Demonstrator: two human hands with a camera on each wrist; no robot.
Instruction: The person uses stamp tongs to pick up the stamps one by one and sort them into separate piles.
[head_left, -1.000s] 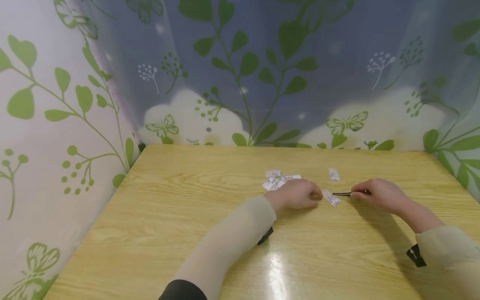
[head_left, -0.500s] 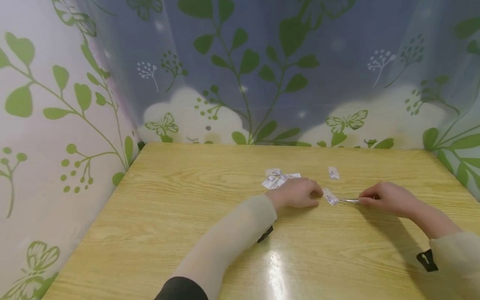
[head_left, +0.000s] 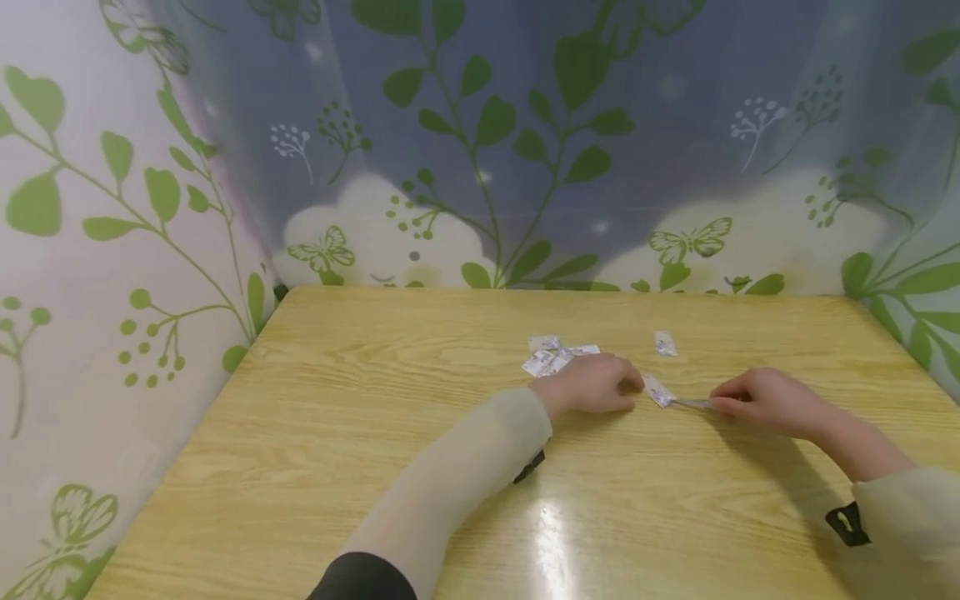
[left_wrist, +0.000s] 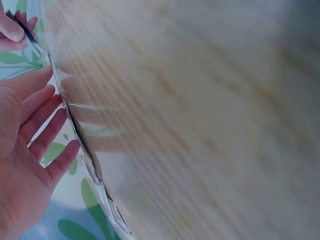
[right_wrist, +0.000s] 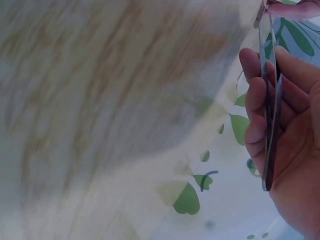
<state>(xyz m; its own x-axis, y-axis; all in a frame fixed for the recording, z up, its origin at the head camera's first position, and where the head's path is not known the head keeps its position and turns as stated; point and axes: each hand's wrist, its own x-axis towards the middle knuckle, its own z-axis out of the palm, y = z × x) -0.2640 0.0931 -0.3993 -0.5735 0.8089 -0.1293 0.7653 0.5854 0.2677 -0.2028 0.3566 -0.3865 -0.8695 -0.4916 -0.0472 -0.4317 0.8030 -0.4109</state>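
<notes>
My right hand [head_left: 772, 402] pinches a pair of metal tweezers [right_wrist: 272, 120] between thumb and fingers, their arms slightly apart in the right wrist view. In the head view the tweezers' tips reach the lower right corner of a small, flat, white-and-purple printed packet [head_left: 659, 391] on the table. My left hand [head_left: 596, 383] rests on the table just left of that packet, fingertips right by its upper left end. The left wrist view shows the left fingers [left_wrist: 62, 160] loosely spread, with nothing gripped. Behind the left hand lie several similar packets [head_left: 540, 363], overlapping and partly hidden.
A single packet [head_left: 664, 343] lies farther back on the wooden table [head_left: 360, 433]. Leaf-patterned curtains [head_left: 495, 167] stand along the table's back and left edges.
The right hand has drawn the tweezers back from the packet's upper part to its lower right corner, then edged slightly left. The left hand has stayed in place.
</notes>
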